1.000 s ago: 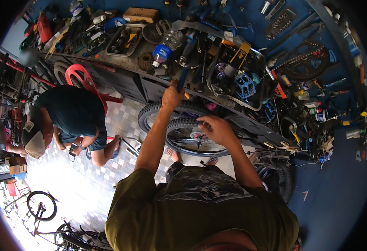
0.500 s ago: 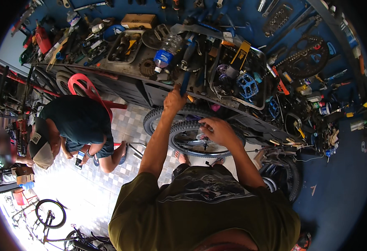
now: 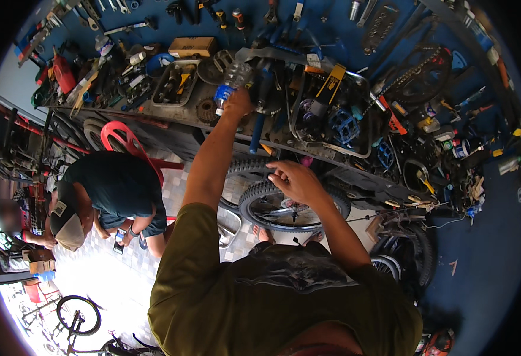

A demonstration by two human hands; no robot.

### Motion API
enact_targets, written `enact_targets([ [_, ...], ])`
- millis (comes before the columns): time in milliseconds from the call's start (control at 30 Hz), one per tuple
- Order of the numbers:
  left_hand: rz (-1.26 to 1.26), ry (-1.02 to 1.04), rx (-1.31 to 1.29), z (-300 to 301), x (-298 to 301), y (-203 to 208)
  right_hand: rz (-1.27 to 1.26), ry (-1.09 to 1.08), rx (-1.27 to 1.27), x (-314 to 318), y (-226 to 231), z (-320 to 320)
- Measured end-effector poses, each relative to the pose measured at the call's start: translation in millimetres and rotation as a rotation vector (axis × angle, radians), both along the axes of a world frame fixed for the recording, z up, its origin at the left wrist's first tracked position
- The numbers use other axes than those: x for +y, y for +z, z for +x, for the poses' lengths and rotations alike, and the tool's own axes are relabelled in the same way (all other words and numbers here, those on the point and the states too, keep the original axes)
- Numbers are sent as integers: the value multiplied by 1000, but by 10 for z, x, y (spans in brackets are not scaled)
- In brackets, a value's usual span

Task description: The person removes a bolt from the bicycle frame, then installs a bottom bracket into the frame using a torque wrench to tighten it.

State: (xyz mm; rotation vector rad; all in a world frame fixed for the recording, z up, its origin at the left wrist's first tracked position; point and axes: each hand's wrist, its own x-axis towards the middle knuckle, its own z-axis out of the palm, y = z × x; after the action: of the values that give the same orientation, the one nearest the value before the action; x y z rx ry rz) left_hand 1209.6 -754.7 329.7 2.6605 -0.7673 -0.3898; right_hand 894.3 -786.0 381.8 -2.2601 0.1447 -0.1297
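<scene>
On the workbench lies a clear plastic bottle [image 3: 224, 94] with a blue label, its cap pointing toward me. My left hand [image 3: 237, 103] is closed against the bottle's right side, covering part of the label; most of its fingertips are hidden. Just right of that hand, a tool with a blue handle [image 3: 258, 134] juts over the bench's front edge. My right hand [image 3: 296, 180] hovers above a bicycle wheel [image 3: 294, 209] with a knobby tyre, fingers loosely apart and holding nothing.
Trays of parts, blue pedals [image 3: 346, 126] and many tools crowd the workbench [image 3: 192, 101]. Tools hang on the blue wall. To my left, a crouching person [image 3: 106, 184] holds a phone [image 3: 119, 240] beside a red plastic chair [image 3: 124, 139]. More wheels stand under the bench.
My left hand has let go of the blue handle and moved left and farther in, to the bottle. My right hand still hovers over the wheel. The view has tilted slightly.
</scene>
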Motion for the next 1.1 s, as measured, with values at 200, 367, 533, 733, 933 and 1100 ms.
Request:
enact_targets([
  [200,-259,30,527,166,46,29,208,-208,-236,-150,-207,540],
  [367,-155,55,-53,-326,409,167,233,-309,-260,-303,-329,694],
  [533,-270,89,-33,-588,1177,84,343,-246,-180,-163,-307,582],
  [733,-501,298,-59,-1475,1477,259,382,-125,-163,-214,-463,445],
  [933,-185,432,-712,-1787,1546,686,486,44,-81,-248,-328,270],
  [1100,-358,590,-382,-2239,1443,854,465,218,-105,-438,-122,-78],
])
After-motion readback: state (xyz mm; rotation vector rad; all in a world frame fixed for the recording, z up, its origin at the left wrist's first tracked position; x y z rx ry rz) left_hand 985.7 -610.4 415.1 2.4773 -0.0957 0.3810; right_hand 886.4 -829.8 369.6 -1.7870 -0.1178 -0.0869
